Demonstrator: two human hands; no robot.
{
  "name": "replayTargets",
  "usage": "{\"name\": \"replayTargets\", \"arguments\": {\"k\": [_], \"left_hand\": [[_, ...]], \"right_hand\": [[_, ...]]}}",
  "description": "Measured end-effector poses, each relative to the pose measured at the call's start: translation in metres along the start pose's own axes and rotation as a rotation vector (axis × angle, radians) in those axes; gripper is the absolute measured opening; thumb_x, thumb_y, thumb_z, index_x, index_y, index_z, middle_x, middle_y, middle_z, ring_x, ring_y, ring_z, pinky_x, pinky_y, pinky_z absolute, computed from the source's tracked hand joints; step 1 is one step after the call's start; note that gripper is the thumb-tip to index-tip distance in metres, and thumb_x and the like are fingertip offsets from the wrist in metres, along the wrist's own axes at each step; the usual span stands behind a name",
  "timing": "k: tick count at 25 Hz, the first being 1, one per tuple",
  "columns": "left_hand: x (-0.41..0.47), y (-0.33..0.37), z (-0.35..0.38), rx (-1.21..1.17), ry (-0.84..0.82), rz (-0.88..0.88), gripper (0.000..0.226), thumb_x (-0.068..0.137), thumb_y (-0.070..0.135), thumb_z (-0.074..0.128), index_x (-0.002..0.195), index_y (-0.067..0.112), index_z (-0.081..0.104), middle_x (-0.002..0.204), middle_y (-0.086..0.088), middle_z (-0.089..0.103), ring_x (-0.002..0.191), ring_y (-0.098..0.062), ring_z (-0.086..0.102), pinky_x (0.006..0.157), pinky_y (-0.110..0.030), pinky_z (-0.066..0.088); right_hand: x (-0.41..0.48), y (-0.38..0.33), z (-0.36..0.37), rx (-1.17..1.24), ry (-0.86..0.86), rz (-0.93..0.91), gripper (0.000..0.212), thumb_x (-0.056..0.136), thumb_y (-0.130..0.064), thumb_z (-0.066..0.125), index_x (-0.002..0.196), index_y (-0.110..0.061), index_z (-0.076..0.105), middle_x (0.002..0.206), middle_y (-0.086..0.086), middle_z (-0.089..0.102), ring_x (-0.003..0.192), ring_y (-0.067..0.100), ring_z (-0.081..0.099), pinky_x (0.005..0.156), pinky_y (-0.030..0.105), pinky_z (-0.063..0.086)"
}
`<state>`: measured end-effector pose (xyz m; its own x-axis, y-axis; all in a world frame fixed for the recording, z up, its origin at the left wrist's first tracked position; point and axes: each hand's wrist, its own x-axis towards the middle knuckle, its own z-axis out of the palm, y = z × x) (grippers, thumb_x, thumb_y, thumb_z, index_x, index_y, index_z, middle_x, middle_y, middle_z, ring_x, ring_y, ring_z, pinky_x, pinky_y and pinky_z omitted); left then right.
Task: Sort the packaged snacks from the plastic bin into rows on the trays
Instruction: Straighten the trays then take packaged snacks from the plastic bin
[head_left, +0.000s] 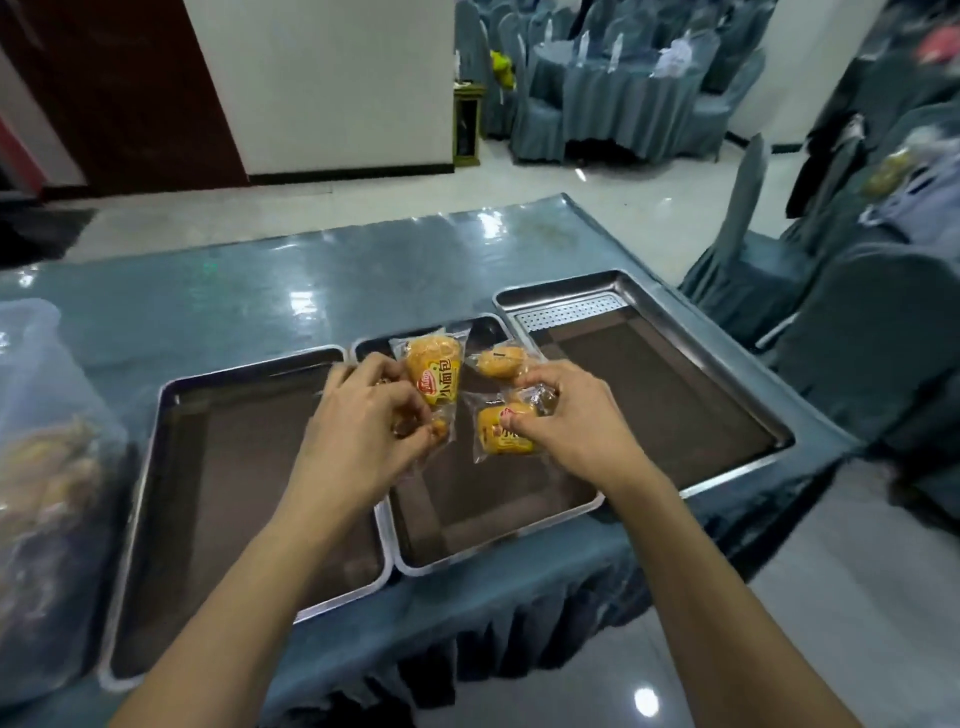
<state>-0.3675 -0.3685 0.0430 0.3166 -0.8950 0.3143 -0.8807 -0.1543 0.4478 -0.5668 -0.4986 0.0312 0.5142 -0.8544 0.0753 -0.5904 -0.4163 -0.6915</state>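
Three steel trays lie side by side on the blue table: a left tray (171, 467), a middle tray (493, 525) and a right tray (727, 395). Above the middle tray my left hand (363, 421) grips a clear-wrapped bread packet (434, 376) with a yellow label. My right hand (576, 415) holds a second labelled packet (504, 428) and a third packet (498, 362) just beyond it. The clear plastic bin (47, 467) with several more snacks stands at the far left, blurred.
The table's (311, 280) far half is bare and glossy. Chairs (748, 218) in grey covers stand close to the right end of the table. Covered banquet tables (613, 98) fill the room behind. A tiled floor lies below the front edge.
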Motion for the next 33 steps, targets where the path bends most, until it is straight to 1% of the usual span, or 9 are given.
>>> {"name": "replayTargets", "arguments": {"k": [4, 12, 16, 18, 20, 25, 28, 31, 33], "left_hand": [[0.017, 0.052, 0.053, -0.044, -0.085, 0.052, 0.016, 0.078, 0.039, 0.079, 0.089, 0.03, 0.072, 0.114, 0.015, 0.048, 0.111, -0.006, 0.029, 0.092, -0.035, 0.041], [0.077, 0.124, 0.165, -0.094, -0.201, 0.079, 0.016, 0.081, 0.045, 0.075, 0.09, 0.032, 0.071, 0.115, 0.017, 0.048, 0.116, -0.008, 0.035, 0.088, -0.033, 0.049], [0.11, 0.147, 0.219, -0.133, -0.221, 0.048, 0.011, 0.083, 0.039, 0.075, 0.09, 0.033, 0.069, 0.113, 0.021, 0.046, 0.114, -0.004, 0.034, 0.082, -0.027, 0.043], [0.122, 0.158, 0.248, -0.131, -0.252, 0.048, 0.01, 0.084, 0.039, 0.074, 0.09, 0.033, 0.069, 0.112, 0.02, 0.045, 0.112, -0.004, 0.032, 0.079, -0.024, 0.039], [0.13, 0.168, 0.278, -0.119, -0.27, 0.03, 0.01, 0.085, 0.04, 0.073, 0.09, 0.033, 0.068, 0.111, 0.019, 0.044, 0.11, -0.005, 0.032, 0.078, -0.024, 0.041], [0.129, 0.184, 0.338, -0.067, -0.418, -0.042, 0.013, 0.087, 0.04, 0.072, 0.096, 0.032, 0.068, 0.113, 0.014, 0.046, 0.113, -0.01, 0.038, 0.092, -0.031, 0.047], [0.125, 0.189, 0.36, -0.037, -0.487, -0.083, 0.017, 0.09, 0.039, 0.069, 0.106, 0.031, 0.067, 0.117, 0.012, 0.048, 0.115, -0.013, 0.041, 0.097, -0.033, 0.045], [0.119, 0.199, 0.375, -0.039, -0.516, -0.128, 0.031, 0.095, 0.036, 0.062, 0.125, 0.029, 0.06, 0.134, 0.008, 0.051, 0.131, -0.02, 0.037, 0.109, -0.04, 0.036], [0.115, 0.205, 0.381, -0.053, -0.533, -0.213, 0.036, 0.097, 0.036, 0.059, 0.133, 0.029, 0.055, 0.148, 0.008, 0.043, 0.145, -0.026, 0.024, 0.113, -0.055, 0.032]], "right_hand": [[-0.01, 0.068, -0.037, -0.004, 0.032, 0.103, 0.041, 0.075, -0.036, 0.086, 0.112, -0.024, 0.071, 0.114, -0.01, 0.062, 0.103, 0.011, 0.06, 0.093, 0.038, 0.053], [0.023, 0.186, -0.101, -0.076, 0.062, 0.26, 0.048, 0.076, -0.036, 0.085, 0.119, -0.023, 0.069, 0.116, -0.01, 0.062, 0.109, 0.012, 0.058, 0.097, 0.037, 0.048], [0.054, 0.239, -0.123, -0.099, 0.006, 0.303, 0.045, 0.077, -0.035, 0.085, 0.118, -0.025, 0.069, 0.115, -0.013, 0.059, 0.105, 0.011, 0.058, 0.093, 0.034, 0.05], [0.065, 0.265, -0.128, -0.123, -0.006, 0.306, 0.045, 0.076, -0.035, 0.085, 0.117, -0.024, 0.069, 0.115, -0.013, 0.059, 0.106, 0.012, 0.058, 0.093, 0.036, 0.051], [0.074, 0.29, -0.129, -0.156, -0.036, 0.327, 0.048, 0.077, -0.036, 0.084, 0.12, -0.023, 0.068, 0.118, -0.01, 0.06, 0.108, 0.014, 0.058, 0.095, 0.039, 0.05], [0.088, 0.34, -0.13, -0.223, -0.179, 0.335, 0.047, 0.075, -0.042, 0.083, 0.117, -0.025, 0.069, 0.113, -0.008, 0.06, 0.103, 0.018, 0.059, 0.092, 0.042, 0.051], [0.096, 0.36, -0.133, -0.243, -0.252, 0.307, 0.048, 0.08, -0.041, 0.079, 0.123, -0.027, 0.065, 0.122, -0.007, 0.057, 0.111, 0.02, 0.054, 0.097, 0.042, 0.048], [0.101, 0.375, -0.138, -0.301, -0.373, 0.245, 0.043, 0.088, -0.037, 0.071, 0.128, -0.034, 0.058, 0.141, -0.005, 0.047, 0.122, 0.026, 0.05, 0.103, 0.045, 0.043], [0.103, 0.381, -0.143, -0.366, -0.398, 0.202, 0.039, 0.092, -0.033, 0.064, 0.13, -0.036, 0.056, 0.146, -0.005, 0.044, 0.125, 0.028, 0.046, 0.104, 0.046, 0.04]]}}
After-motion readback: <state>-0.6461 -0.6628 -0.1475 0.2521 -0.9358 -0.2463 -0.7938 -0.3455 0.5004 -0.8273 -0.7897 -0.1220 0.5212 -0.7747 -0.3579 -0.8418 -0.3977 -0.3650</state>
